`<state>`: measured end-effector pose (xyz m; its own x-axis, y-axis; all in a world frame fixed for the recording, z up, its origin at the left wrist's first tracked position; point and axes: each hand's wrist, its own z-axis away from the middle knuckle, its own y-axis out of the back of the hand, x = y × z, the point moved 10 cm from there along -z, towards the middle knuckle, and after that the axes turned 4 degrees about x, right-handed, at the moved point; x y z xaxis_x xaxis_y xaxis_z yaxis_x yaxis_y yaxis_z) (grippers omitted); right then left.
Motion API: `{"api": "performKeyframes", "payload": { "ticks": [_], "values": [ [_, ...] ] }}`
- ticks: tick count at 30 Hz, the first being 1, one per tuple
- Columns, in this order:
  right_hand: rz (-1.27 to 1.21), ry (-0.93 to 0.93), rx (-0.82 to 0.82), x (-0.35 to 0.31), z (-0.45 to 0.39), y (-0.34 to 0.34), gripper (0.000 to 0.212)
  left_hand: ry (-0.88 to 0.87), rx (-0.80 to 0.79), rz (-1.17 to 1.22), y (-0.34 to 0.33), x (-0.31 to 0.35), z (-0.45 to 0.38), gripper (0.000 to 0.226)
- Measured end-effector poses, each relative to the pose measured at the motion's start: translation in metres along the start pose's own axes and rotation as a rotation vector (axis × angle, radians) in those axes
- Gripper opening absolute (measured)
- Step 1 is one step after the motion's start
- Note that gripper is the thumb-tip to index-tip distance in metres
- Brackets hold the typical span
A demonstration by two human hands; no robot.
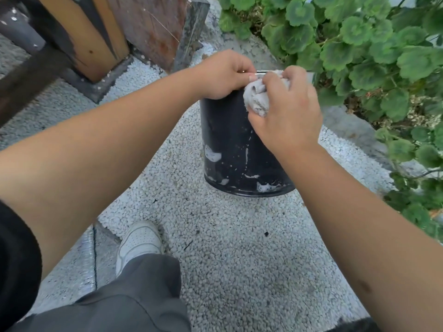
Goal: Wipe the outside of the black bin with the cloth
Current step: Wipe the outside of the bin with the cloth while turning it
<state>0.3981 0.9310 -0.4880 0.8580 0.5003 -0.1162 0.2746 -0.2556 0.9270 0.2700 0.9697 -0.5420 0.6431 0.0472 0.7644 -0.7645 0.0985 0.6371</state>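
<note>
Right hand (285, 116) presses cloth (256, 99) — bin (230, 149).

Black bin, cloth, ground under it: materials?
Black bin: smooth, slightly glossy black wall with a thin shiny rim strip, probably painted metal or plastic; pale splatters on it. Cloth: soft grey woven fabric, bunched, frayed edge, in the right hand. Ground: small pale pebbles bonded into a rough aggregate surface.
</note>
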Motion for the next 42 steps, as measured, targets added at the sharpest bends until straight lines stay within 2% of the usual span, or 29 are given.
{"api": "performKeyframes", "payload": {
  "ticks": [4,9,13,15,19,21,25,27,29,32,36,42],
  "values": [
    [-0.01,0.025,-0.067,-0.009,0.02,-0.018,0.044,0.044,0.073,0.005,0.005,-0.002,-0.005,0.021],
    [-0.024,-0.038,-0.232,0.004,0.101,-0.052,0.051,0.041,0.087,0.017,0.002,0.003,-0.005,0.026],
    [0.007,-0.039,-0.249,0.012,0.114,-0.057,0.054,0.036,0.114,0.011,0.002,0.006,0.0,0.029],
    [0.033,-0.028,-0.272,0.017,0.126,-0.058,0.052,0.038,0.14,0.003,0.003,0.007,0.002,0.027],
    [0.033,-0.026,-0.424,0.026,0.156,-0.064,0.045,0.007,0.129,-0.044,-0.002,0.013,0.008,0.03],
    [-0.022,-0.052,-0.365,0.025,0.14,-0.05,0.045,0.0,0.128,-0.038,-0.002,0.014,0.01,0.029],
    [-0.128,-0.084,0.031,0.012,0.07,0.009,0.052,0.026,0.125,-0.047,-0.004,0.019,0.014,0.024],
    [-0.087,-0.074,0.16,0.007,0.041,0.024,0.049,0.036,0.105,-0.063,-0.008,0.024,0.013,0.019],
    [-0.027,-0.061,0.151,0.003,0.028,0.017,0.053,0.047,0.098,-0.064,-0.007,0.026,0.012,0.017],
    [-0.092,-0.037,0.071,-0.002,0.034,-0.007,0.065,0.08,0.097,-0.018,-0.004,0.022,0.011,0.016],
    [-0.156,-0.084,0.149,-0.001,0.034,-0.013,0.055,0.083,0.092,-0.019,-0.004,0.022,0.01,0.015],
    [-0.143,-0.059,0.168,0.009,0.04,-0.025,0.055,0.058,0.072,-0.087,-0.002,0.022,0.009,0.02]
  ]
}}
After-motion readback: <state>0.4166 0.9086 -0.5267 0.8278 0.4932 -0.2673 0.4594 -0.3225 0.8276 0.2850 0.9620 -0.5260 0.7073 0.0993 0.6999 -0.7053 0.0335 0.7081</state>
